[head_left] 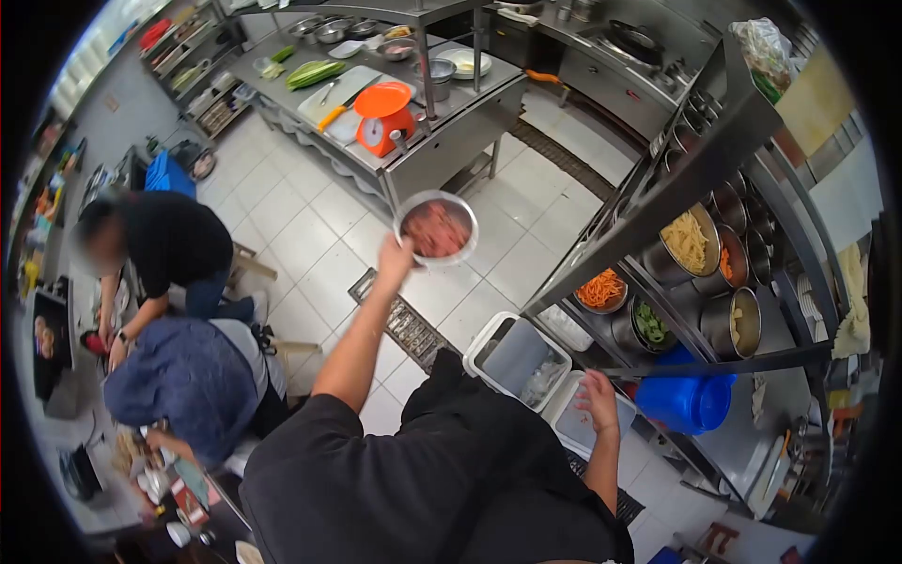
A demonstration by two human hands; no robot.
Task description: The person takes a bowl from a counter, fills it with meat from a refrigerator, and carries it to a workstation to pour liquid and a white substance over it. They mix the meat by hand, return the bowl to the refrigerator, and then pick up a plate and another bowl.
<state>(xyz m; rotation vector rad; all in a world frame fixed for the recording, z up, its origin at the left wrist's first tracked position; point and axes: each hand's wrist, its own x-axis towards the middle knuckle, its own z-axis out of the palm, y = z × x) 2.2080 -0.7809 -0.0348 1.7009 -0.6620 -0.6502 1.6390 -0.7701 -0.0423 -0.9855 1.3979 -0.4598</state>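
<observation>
Over open floor (507,211), fingers (395,256) grip bowl's edge (440,197)

I see a round, shiny metal bowl (436,196) holding reddish-pink meat (437,232), raised above the floor (526,256).

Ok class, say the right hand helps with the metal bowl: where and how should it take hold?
Probably by the rim, the right hand coming from its own side: the left hand grips the near-left edge. The metal bowl is round and open, with no handle in sight, so thumb over the lip, fingers underneath, should keep clear of the reddish meat inside.
</observation>
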